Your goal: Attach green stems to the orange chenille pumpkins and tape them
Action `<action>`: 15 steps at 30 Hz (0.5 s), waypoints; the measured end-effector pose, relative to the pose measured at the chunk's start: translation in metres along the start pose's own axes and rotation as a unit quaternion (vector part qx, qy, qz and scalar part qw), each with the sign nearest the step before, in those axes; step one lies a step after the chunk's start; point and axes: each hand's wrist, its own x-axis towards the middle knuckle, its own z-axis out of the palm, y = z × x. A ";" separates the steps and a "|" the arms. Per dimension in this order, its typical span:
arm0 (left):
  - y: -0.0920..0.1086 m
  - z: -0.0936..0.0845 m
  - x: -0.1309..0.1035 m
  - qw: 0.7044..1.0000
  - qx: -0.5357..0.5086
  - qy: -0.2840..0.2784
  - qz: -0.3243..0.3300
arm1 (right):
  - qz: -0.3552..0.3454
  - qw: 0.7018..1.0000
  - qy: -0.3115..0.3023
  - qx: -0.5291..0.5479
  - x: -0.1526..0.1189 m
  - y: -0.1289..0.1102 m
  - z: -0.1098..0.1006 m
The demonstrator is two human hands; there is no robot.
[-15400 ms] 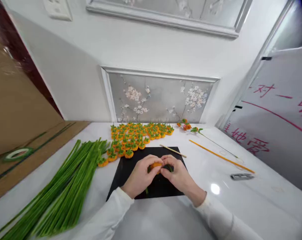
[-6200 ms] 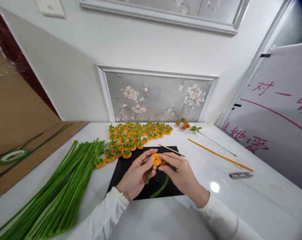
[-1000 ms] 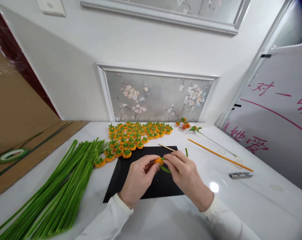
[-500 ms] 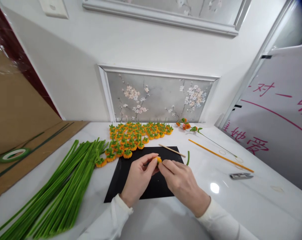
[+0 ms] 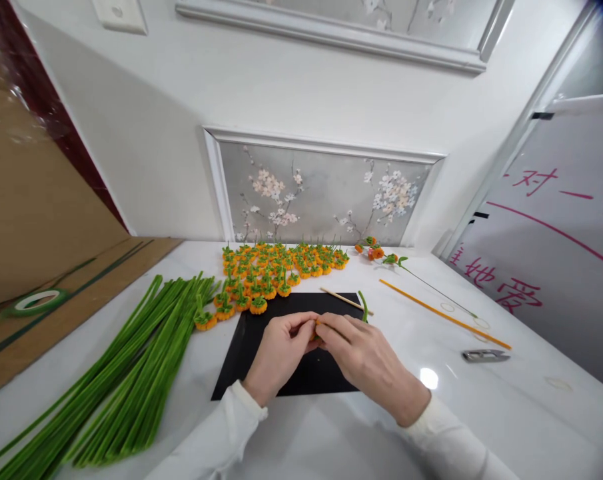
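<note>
Above a black mat (image 5: 251, 340), my left hand (image 5: 281, 353) and my right hand (image 5: 368, 357) meet fingertip to fingertip. Both pinch a small orange fuzzy flower (image 5: 318, 325), mostly covered by the fingers; a bit of green shows under it. Behind my right hand a short green pipe cleaner (image 5: 364, 305) sticks up; whether it joins the flower is hidden. Several finished orange flowers (image 5: 258, 305) with green tops stand in rows just beyond the mat. A thin wooden stick (image 5: 347, 299) lies across the mat's far right corner.
A bundle of long green pipe cleaners (image 5: 136, 373) lies at left, beside cardboard with a roll of green tape (image 5: 38, 302). To the right are an orange pipe cleaner (image 5: 444, 313), thread snips (image 5: 486, 356) and a stemmed flower sprig (image 5: 391, 259). A wall stands behind.
My right hand's fingers have shifted over the flower, hiding more of it. The short green pipe cleaner now appears further left and higher, close behind that hand. The view has swung slightly.
</note>
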 end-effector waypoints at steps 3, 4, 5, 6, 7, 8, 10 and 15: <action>-0.001 -0.003 0.000 0.998 0.030 -0.046 0.016 | -0.015 1.000 -0.005 -0.025 -0.001 0.000 0.000; 0.000 -0.005 0.000 0.997 0.033 -0.065 0.017 | -0.016 1.000 0.000 -0.026 -0.002 0.000 -0.001; 0.000 -0.005 0.000 0.996 0.032 -0.082 0.016 | -0.016 1.000 0.005 -0.026 -0.002 0.000 -0.001; 0.001 -0.006 -0.001 0.995 0.030 -0.095 0.014 | -0.016 0.999 0.010 -0.026 -0.002 0.000 -0.001; 0.002 -0.007 -0.001 0.994 0.030 -0.105 0.013 | -0.016 0.999 0.014 -0.027 -0.002 0.001 -0.001; 0.003 -0.007 -0.002 0.993 0.033 -0.113 0.014 | -0.015 0.999 0.017 -0.031 -0.002 0.001 0.000; 0.004 -0.006 -0.003 0.991 0.045 -0.123 0.020 | -0.009 0.999 0.015 -0.047 -0.002 0.000 0.002; 0.006 -0.004 -0.004 0.989 0.073 -0.123 0.049 | 0.043 0.995 0.004 -0.090 -0.004 -0.002 0.010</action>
